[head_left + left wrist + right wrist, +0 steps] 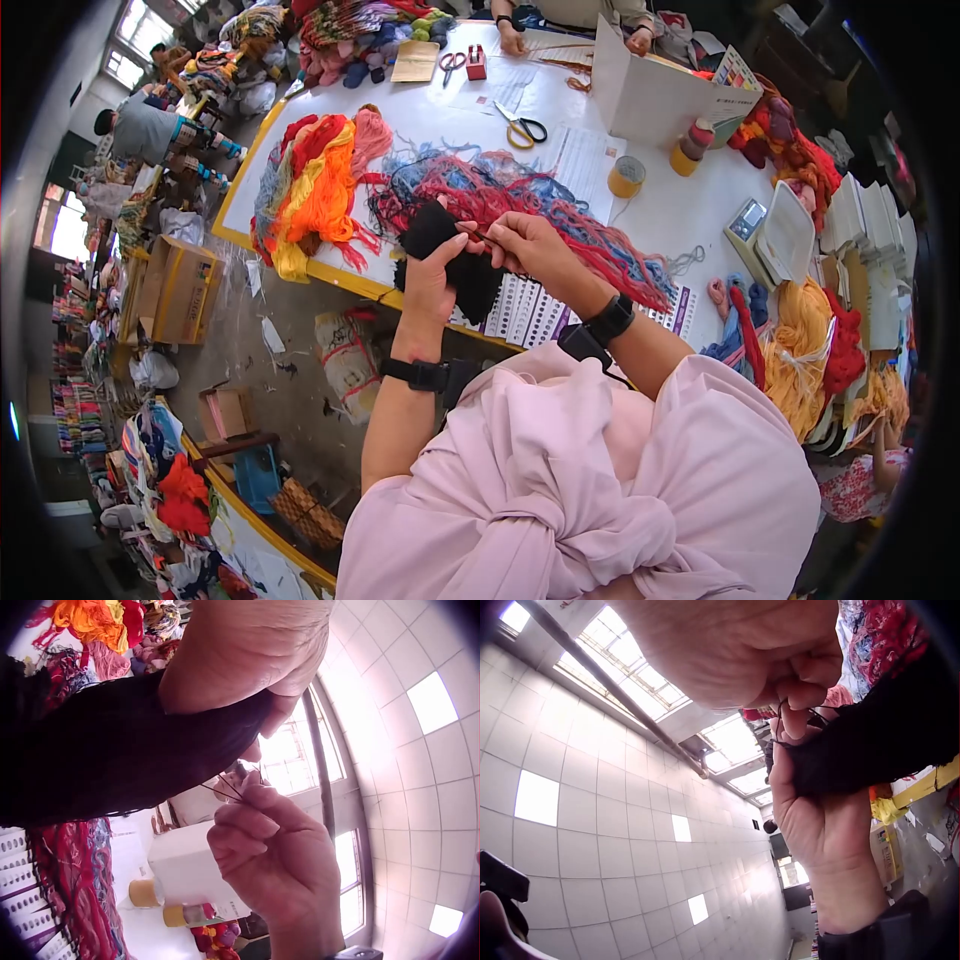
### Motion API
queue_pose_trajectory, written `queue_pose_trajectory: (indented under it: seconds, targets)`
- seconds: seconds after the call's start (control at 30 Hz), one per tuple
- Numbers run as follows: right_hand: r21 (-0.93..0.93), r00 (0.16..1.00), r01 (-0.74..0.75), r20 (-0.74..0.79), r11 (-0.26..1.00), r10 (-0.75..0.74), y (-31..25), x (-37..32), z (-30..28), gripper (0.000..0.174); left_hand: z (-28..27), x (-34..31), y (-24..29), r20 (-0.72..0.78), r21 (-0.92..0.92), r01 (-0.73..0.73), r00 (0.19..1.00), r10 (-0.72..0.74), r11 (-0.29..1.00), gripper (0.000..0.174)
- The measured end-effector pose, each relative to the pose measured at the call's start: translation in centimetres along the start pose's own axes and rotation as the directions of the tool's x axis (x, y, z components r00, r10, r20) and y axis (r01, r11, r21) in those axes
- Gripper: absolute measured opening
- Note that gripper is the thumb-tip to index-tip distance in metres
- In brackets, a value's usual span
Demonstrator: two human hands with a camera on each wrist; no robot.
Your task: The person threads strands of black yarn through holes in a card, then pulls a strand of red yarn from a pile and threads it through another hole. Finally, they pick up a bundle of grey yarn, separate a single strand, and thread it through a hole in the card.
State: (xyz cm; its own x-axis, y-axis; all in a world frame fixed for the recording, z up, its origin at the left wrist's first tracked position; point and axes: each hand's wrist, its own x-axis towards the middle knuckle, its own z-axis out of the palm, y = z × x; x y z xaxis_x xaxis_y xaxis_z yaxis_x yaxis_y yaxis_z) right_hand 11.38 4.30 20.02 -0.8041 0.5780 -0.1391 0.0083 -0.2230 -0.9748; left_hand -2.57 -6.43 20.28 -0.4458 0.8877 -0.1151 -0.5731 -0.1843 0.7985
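Observation:
A thick black skein of yarn [474,284] hangs folded over my left hand [430,284], which grips it near its upper end, thumb on top. My right hand [538,248] is just right of the skein, its thumb and fingers pinching thin dark strands [231,789] that run to the skein. In the right wrist view, a strand loops between the right fingers and the left hand's fingertips. Behind both hands, a tangled heap of red and blue yarn [590,245] lies across the white table [420,115].
Orange, yellow and red skeins [325,190] lie at the table's left edge. Beyond the heap are open scissors [519,127] and a yellow yarn cone [627,177]. Shade cards [530,312] lie under the hands. A scale [748,222] stands right; another person's hand [512,40] is across the table.

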Motion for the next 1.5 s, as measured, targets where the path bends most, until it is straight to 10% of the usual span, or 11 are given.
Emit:
queue_pose_trajectory:
  seconds: [0.27,0.43,0.5,0.6,0.67,0.7,0.8,0.87,1.2,1.4,1.5]
  targets:
    - [0.051,0.964,0.264,0.011,0.963,-0.265,-3.5,-1.4,-2.3,0.014,-2.9,0.0,1.3,-0.012,0.098,0.206,0.979,-0.206,0.974,0.03]
    - [0.802,0.925,0.36,-0.24,0.476,-0.296,-3.4,-1.6,-17.6,0.018,-8.3,0.3,6.4,-0.074,-0.415,0.0,0.997,-0.034,0.91,0.028]
    - [0.691,0.736,0.636,-0.408,0.344,-0.54,-7.4,-5.6,-24.7,0.01,-9.4,-0.1,8.2,-0.146,-0.444,-0.144,0.985,0.086,0.884,0.031]
    - [-0.097,0.02,0.851,-0.976,0.515,-0.216,-11.4,-13.2,-32.8,0.016,-9.3,-0.4,10.5,-0.273,-0.333,-0.368,0.919,0.285,0.868,0.031]
    - [-0.295,-0.031,0.871,-0.831,0.392,-0.555,-12.0,-14.8,-33.3,0.016,-8.6,0.2,10.3,-0.355,-0.3,-0.426,0.88,0.315,0.853,0.032]
    - [-0.33,-0.12,0.769,-0.916,0.548,-0.383,-16.5,-11.5,-22.3,0.019,-9.3,0.9,9.8,-0.277,-0.255,-0.339,0.923,0.268,0.905,0.032]
    - [-0.126,0.529,0.673,-0.606,0.728,-0.594,-13.6,-2.5,-13.8,0.018,-7.4,1.3,7.7,-0.241,-0.421,-0.155,0.969,0.055,0.894,0.029]
    - [-0.341,0.699,0.579,-0.26,0.741,-0.666,-15.5,1.3,-5.7,0.016,-6.5,0.8,6.7,-0.196,-0.454,-0.106,0.98,0.016,0.885,0.024]
    - [-0.482,0.461,0.855,0.534,0.192,-0.709,-22.0,15.2,14.5,0.019,-7.2,-2.4,4.4,-0.052,-0.569,-0.096,0.995,0.081,0.817,0.026]
    - [-0.297,0.746,0.205,0.664,0.932,0.048,-12.5,11.4,16.7,0.013,-5.5,-2.9,5.7,-0.136,-0.552,-0.297,0.954,0.267,0.779,0.019]
    - [-0.17,0.785,0.171,0.619,0.971,-0.03,-11.3,12.8,16.1,0.013,-5.5,-3.4,6.6,-0.014,-0.258,-0.189,0.981,0.191,0.948,0.016]
